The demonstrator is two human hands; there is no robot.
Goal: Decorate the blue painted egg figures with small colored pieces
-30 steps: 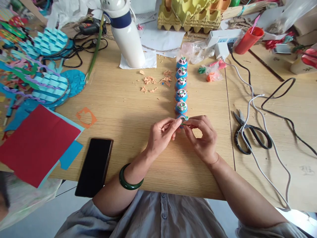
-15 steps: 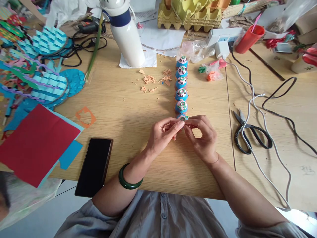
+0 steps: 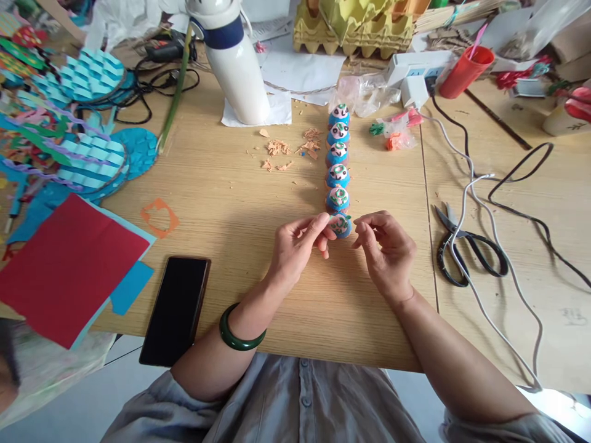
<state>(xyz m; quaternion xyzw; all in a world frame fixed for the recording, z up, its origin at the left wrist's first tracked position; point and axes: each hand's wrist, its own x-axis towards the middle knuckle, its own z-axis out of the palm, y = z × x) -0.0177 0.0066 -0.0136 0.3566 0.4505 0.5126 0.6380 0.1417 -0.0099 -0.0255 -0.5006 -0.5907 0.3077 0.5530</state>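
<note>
A row of egg-carton cups painted blue [image 3: 337, 175] runs away from me, each topped with pink, green and dark clay-like bits. At the near end, the closest cup [image 3: 340, 226] shows green curls on pink and a green tip at its upper right. My left hand [image 3: 300, 246] is at that cup's left edge, thumb against the fingers; what they pinch, if anything, is hidden. To the right of the cup and slightly apart from it is my right hand [image 3: 386, 252], thumb and forefinger pinched together. Anything between them is too small to make out.
Black-handled scissors [image 3: 471, 246] lie at right under a white cable [image 3: 512, 289]. A phone [image 3: 175, 311] and red paper [image 3: 76, 267] are at left. Behind stand a white bottle [image 3: 240, 74], yellow egg cartons [image 3: 353, 31] and a red cup [image 3: 466, 72]. Orange shavings [image 3: 278, 147] lie mid-table.
My hands have drawn apart, the right moving right and the left slightly left. The nearest cup, mostly covered before, now shows between them.
</note>
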